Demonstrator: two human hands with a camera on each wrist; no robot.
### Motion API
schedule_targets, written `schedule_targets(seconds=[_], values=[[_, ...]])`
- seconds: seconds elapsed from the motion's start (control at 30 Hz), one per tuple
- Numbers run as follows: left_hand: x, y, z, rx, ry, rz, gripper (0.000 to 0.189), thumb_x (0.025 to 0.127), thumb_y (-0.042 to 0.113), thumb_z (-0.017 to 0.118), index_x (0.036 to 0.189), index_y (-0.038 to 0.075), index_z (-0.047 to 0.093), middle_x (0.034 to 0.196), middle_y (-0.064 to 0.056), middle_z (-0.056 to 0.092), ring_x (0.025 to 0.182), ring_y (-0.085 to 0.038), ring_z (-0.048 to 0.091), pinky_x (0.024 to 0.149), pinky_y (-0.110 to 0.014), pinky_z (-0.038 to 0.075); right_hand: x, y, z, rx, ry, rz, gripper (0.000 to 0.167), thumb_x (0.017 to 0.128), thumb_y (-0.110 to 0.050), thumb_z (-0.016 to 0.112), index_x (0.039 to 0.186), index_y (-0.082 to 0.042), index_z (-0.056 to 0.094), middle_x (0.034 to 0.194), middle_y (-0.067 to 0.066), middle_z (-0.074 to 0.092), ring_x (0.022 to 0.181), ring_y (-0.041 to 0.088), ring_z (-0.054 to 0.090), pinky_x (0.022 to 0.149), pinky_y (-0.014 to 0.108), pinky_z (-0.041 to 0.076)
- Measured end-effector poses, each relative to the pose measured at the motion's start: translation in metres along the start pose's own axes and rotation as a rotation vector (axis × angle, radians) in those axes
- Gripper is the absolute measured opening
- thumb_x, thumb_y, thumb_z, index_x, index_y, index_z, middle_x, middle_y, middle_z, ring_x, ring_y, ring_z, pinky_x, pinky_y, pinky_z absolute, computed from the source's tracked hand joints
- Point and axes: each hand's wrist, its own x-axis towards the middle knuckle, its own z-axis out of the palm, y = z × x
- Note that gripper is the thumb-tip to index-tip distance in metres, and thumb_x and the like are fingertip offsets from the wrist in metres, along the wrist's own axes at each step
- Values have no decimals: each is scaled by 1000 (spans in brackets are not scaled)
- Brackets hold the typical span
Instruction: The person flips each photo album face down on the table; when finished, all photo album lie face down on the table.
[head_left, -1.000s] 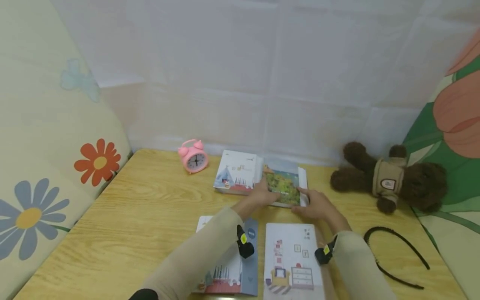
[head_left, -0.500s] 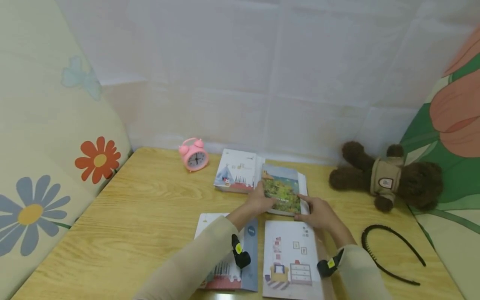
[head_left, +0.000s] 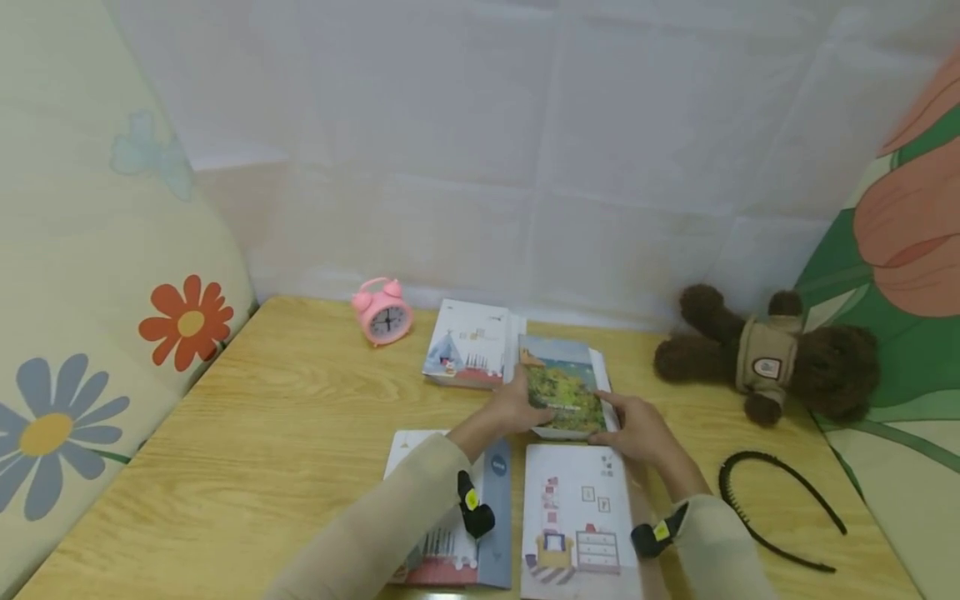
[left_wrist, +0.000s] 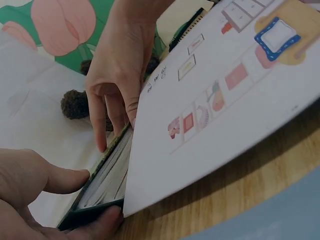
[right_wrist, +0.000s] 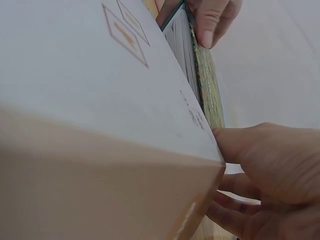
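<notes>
A book [head_left: 562, 383] with a landscape picture on its cover is held at its near end by both hands. My left hand [head_left: 513, 407] grips its left near corner; in the left wrist view the thumb [left_wrist: 67, 180] lies above the dark green cover, with a finger below. At the opposite edge my right hand [head_left: 636, 427] grips the book, thumb toward the near side. Page edges [right_wrist: 182, 45] show in the right wrist view. Just left is a white illustrated book or box [head_left: 467, 343], and nearer lies another white one [head_left: 577, 521] with a furniture drawing.
A white-and-blue book or box [head_left: 495, 517] lies under the left forearm. The pink alarm clock [head_left: 384, 315] stands at the back left of the wooden table [head_left: 247, 433]. To the right are a brown teddy bear [head_left: 772, 354], lying down, and a black headband [head_left: 780, 508].
Both hands have drawn the landscape book a short way toward the person, away from the back wall. The fingers stay at its two near sides. The other things have stayed in place.
</notes>
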Motion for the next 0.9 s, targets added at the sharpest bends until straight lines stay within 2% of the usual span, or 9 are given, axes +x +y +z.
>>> schedule_targets(seconds=[0.1, 0.23, 0.3, 0.37, 0.5, 0.6, 0.73, 0.9], values=[[0, -2, 1, -21, 1, 2, 81, 88, 14, 76, 150, 6, 24, 149, -31, 35, 136, -46, 36, 107, -56, 37, -1, 1, 0, 13, 4, 12, 73, 76, -15, 87, 140, -2, 55, 107, 21, 69, 96, 28, 63, 92, 50, 49], [2, -5, -1, -149, 16, -9, 85, 86, 4, 76, 152, 5, 22, 154, -28, 28, 140, -44, 29, 111, -56, 31, -2, 3, 1, 47, 5, 9, 75, 76, -16, 87, 141, -2, 53, 116, 26, 66, 107, 37, 63, 97, 53, 46], [4, -7, -2, -221, 37, -20, 87, 83, -1, 76, 153, 3, 24, 152, -27, 31, 140, -43, 30, 113, -54, 28, -4, 4, 1, 76, 11, 6, 76, 76, -17, 87, 143, -2, 52, 122, 28, 63, 113, 40, 61, 100, 54, 44], [6, -9, -5, -293, 48, -36, 83, 82, -5, 76, 151, 4, 30, 148, -26, 38, 136, -43, 36, 112, -53, 30, -5, 5, 1, 108, 27, -4, 77, 76, -16, 86, 143, -1, 51, 123, 29, 62, 112, 40, 61, 100, 54, 45], [7, -12, -9, -361, 45, -58, 75, 82, -6, 75, 147, 7, 40, 141, -23, 46, 130, -40, 43, 111, -51, 32, -5, 6, 1, 152, 61, -15, 78, 77, -15, 86, 144, -3, 50, 127, 30, 60, 110, 40, 62, 99, 55, 45], [5, -10, -10, -289, 34, -69, 79, 83, 0, 77, 151, 5, 34, 146, -24, 42, 135, -41, 38, 113, -52, 28, -5, 6, -1, 154, 69, -22, 77, 78, -14, 85, 146, -4, 49, 131, 31, 56, 115, 43, 58, 100, 55, 44], [3, -4, -4, -164, 13, -63, 88, 82, 11, 81, 152, 1, 28, 150, -26, 37, 139, -42, 32, 114, -54, 26, -7, 2, -6, 102, 108, -60, 72, 75, -12, 87, 139, 1, 55, 136, 31, 52, 122, 47, 52, 103, 57, 40], [0, -1, 4, -155, -24, -51, 98, 77, 19, 86, 152, 8, 24, 148, -23, 40, 137, -42, 36, 114, -55, 26, -11, -7, -11, 2, 153, -118, 69, 71, -8, 88, 132, 6, 59, 143, 34, 42, 126, 53, 44, 104, 61, 37]])
